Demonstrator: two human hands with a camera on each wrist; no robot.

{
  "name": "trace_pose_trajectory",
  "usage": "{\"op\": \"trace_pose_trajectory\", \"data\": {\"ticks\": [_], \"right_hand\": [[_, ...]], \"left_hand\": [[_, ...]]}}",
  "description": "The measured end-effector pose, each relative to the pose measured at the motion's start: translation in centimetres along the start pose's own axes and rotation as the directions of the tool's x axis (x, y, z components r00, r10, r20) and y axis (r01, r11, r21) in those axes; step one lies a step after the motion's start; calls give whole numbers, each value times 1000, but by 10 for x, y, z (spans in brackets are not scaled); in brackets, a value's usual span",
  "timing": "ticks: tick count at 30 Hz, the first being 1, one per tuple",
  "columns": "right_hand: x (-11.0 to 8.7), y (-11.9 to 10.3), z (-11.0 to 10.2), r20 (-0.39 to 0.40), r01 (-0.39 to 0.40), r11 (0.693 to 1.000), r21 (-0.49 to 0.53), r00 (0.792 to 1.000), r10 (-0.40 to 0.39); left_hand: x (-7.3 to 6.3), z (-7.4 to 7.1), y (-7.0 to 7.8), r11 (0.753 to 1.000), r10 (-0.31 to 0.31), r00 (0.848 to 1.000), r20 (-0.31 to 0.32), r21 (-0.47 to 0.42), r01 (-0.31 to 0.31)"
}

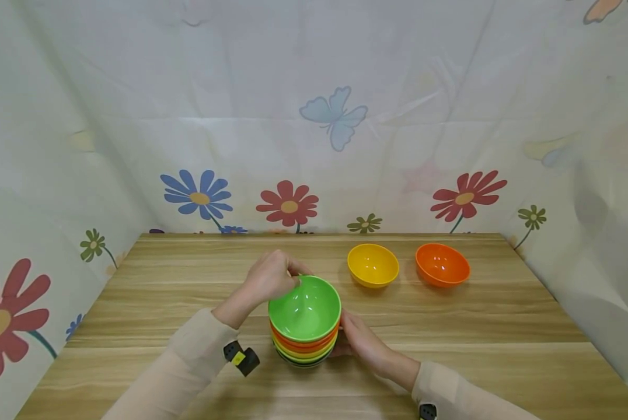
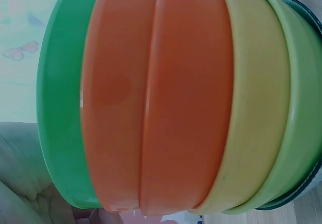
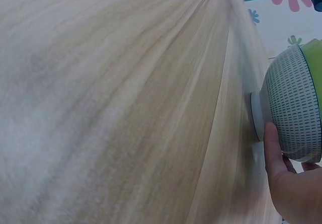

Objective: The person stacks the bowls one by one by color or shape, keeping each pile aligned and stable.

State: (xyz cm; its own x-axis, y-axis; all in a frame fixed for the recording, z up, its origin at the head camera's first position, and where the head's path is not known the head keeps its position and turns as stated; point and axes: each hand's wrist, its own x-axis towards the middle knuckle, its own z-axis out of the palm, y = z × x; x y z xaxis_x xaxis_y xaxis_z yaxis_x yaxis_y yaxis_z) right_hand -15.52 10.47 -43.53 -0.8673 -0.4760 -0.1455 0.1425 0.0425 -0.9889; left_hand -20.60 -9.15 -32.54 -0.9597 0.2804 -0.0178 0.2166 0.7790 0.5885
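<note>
A stack of nested bowls stands in front of me, with a glossy green bowl [image 1: 306, 315] on top. Below it come two orange bowls [image 2: 186, 98], a yellow bowl [image 2: 259, 98], a light green bowl [image 2: 304, 98] and a white bowl with a dark dashed pattern [image 3: 292, 103] at the bottom. My left hand [image 1: 272, 275] pinches the green bowl's far left rim, the thumb at its inner edge. Low on the stack's right side, my right hand [image 1: 369, 344] holds the stack, thumb near the patterned bowl's foot. Its other fingers are partly hidden behind the bowls.
Farther back on the wood-grain table [image 1: 188, 262], a yellow bowl [image 1: 373, 266] and an orange bowl [image 1: 442, 266] stand apart from each other, right of the stack. A flower-printed cloth [image 1: 240, 140] hangs behind the table and along its sides.
</note>
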Motion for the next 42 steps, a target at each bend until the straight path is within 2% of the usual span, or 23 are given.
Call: {"op": "trace_pose_trajectory", "data": {"ticks": [10,21,29,36,42], "right_hand": [[0,1,0,5,7,1000,-8,1000,-7],[0,3,-1,9,20,1000,-6,1000,-20],[0,2,0,11,14,1000,-10,1000,-14],[0,1,-1,15,16,1000,-12,1000,-16],[-1,1,0,12,17,1000,-13,1000,-17]], "left_hand": [[-3,0,-3,999,29,1000,6,-18,-29],[-7,-3,-12,995,14,999,-50,-95,-18],[-9,-5,-24,990,10,997,-77,-140,-21],[-10,-5,-37,983,56,992,-110,-170,-75],[-14,-2,-47,980,48,994,-97,-190,-66]]}}
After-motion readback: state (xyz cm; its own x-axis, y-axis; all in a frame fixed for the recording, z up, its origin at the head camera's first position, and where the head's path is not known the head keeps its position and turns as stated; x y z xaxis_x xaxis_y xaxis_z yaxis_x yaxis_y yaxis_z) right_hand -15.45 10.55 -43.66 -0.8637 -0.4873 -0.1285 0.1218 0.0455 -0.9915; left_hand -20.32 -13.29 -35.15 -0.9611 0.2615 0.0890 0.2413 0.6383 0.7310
